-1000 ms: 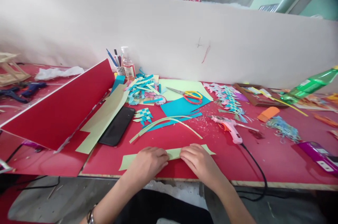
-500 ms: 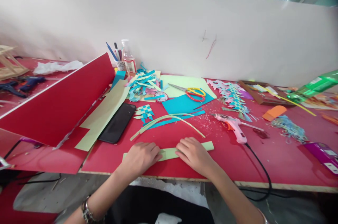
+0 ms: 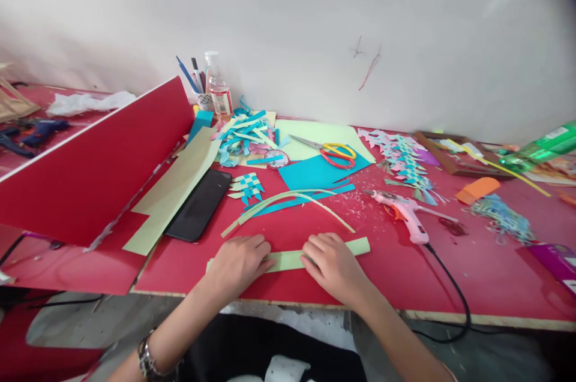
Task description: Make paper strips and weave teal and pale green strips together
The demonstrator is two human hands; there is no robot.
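Note:
A pale green paper strip [image 3: 289,261], apparently folded over lengthwise, lies along the front of the red table. My left hand [image 3: 243,259] grips its left part, fingers curled over it and thumb at the near edge. On the right part, my right hand [image 3: 330,262] holds it in the same way. The strip's two ends stick out past my hands, and the stretches beneath the palms are hidden. Just beyond lie thin, curved green paper strips [image 3: 288,197] and blue paper strips [image 3: 306,202].
Scissors [image 3: 333,151] rest on blue paper [image 3: 306,173]. A pink glue gun [image 3: 402,211] with a black cord lies to the right. A phone [image 3: 200,205] and an upright red board [image 3: 103,172] are on the left. Behind stand a bottle [image 3: 220,94], a pen cup [image 3: 203,100] and paper scraps [image 3: 247,139].
My view has tilted slightly downward. Both hands stay on the green paper strip, with hardly any visible shift of the fingers.

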